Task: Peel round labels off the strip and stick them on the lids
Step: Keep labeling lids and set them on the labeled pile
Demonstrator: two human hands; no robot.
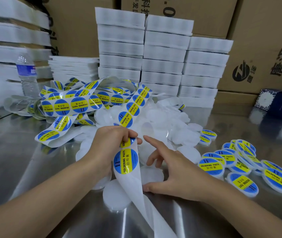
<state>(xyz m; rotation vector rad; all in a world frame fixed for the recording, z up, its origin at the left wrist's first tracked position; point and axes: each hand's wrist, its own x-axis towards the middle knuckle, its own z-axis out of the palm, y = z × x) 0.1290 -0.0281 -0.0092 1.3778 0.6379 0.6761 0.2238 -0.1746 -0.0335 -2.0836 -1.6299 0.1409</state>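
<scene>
the bare left forearm (42, 194) and right forearm (239, 208) reach in from the lower corners and converge. the left hand (109, 145) is back-up, fingers curled, pinching the label strip (126, 162). the right hand (176, 170) hovers palm-down just beside it, index finger straight, other fingers loosely bent, thumb spread low.

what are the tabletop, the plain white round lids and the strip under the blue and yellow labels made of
Shiny grey tabletop: probably stainless steel; brushed sheen, mirrors the blue and yellow round labels.
Plain white round lids: likely frosted translucent plastic; milky, faintly see-through.
White backing strip: seems glossy coated release paper; thin, curls smoothly.
</scene>
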